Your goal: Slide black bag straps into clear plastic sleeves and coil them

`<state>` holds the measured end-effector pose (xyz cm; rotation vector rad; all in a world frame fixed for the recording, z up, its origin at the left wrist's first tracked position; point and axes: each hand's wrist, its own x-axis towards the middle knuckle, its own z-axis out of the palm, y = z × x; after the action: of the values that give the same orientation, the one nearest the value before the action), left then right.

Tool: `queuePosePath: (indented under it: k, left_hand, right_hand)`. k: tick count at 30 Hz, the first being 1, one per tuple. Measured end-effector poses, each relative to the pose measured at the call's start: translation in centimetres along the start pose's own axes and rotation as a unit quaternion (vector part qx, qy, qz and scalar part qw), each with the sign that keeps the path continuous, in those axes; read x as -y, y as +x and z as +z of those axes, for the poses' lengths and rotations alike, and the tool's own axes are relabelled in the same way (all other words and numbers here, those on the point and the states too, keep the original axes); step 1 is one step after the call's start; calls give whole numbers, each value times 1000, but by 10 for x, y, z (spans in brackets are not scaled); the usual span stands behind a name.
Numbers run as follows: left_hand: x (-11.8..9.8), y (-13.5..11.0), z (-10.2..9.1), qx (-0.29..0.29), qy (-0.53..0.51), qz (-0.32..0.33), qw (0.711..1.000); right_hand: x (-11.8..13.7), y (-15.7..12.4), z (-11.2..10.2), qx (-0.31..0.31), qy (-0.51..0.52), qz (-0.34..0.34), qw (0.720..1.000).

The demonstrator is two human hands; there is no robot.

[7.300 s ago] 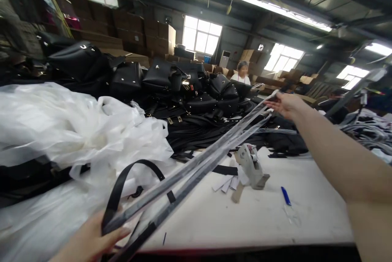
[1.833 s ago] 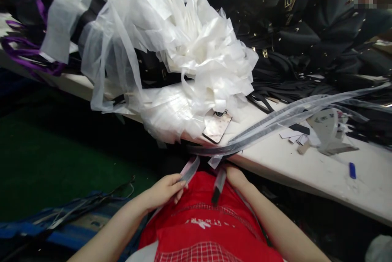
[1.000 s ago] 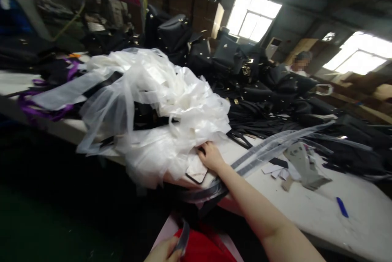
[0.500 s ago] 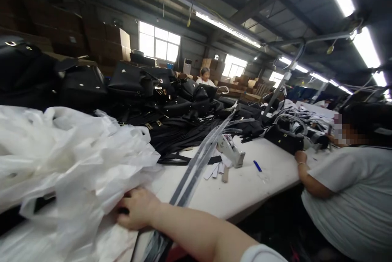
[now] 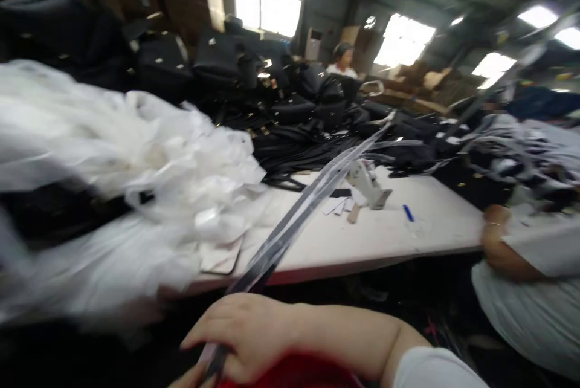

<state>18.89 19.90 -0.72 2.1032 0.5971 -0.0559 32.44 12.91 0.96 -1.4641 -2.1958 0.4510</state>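
Note:
My right hand [image 5: 247, 333] reaches in from the lower right, its fingers closed round the lower end of long dark straps in clear plastic [image 5: 290, 222]. These straps slant up across the table edge toward a black heap. At the bottom edge, under the right hand, shows a sliver of skin that seems to be my left hand [image 5: 193, 377]; most of it is cut off. Left of the straps spreads a big crumpled pile of white plastic bags [image 5: 181, 158], blurred at its lower part. A dark-edged flat piece [image 5: 222, 255] lies beside that pile.
On the white table [image 5: 312, 249] are a tape dispenser [image 5: 369, 185], paper tags [image 5: 339, 205] and a blue pen [image 5: 408, 213]. Black handbags [image 5: 217, 61] are heaped behind. A co-worker's arm [image 5: 498, 243] rests at the right; another person [image 5: 343, 61] is farther back.
My right hand has left the white plastic pile and moved down onto the plastic-covered straps. The view has tilted down and turned left, so the table contents appear higher and farther right.

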Motion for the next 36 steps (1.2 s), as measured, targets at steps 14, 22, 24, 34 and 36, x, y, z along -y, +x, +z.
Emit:
queuePosePath:
  k: [14,22,24,34,36]
  left_hand:
    - [50,-55,19,377,-292,-134,869]
    - [54,-45,23,348,-413,-128,832]
    - [68,-59,10,377,-406,-151,819]
    - [90,-76,20,381,-445,-172,792]
    - [88,-69,26,386,-450,-164,789]
  right_hand:
    - [-61,-125,87,-56,14,227,972]
    - [-35,-98,85,-25,-28,100,994]
    - [-55,-109,78,-48,-45,130,989]
    - [-45,-109,88,48,-95,111,988]
    - [-30,-99,96,89,-74,94,989]
